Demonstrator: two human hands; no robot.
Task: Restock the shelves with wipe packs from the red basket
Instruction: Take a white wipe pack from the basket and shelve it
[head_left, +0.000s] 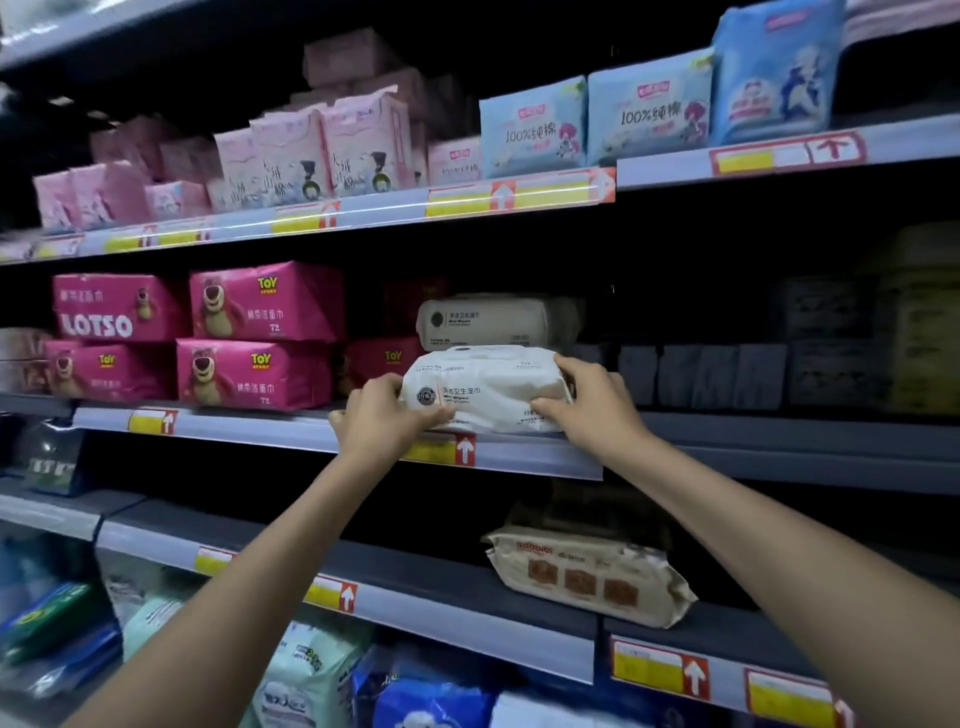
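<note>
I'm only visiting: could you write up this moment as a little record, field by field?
left hand: grips the white wipe pack's left end
right hand: grips its right end
pack position: front edge of the middle shelf, in front of a second white pack
neighbours: pink Lotso packs at left
shelf below: beige wipe pack
red basket: not in view
</note>
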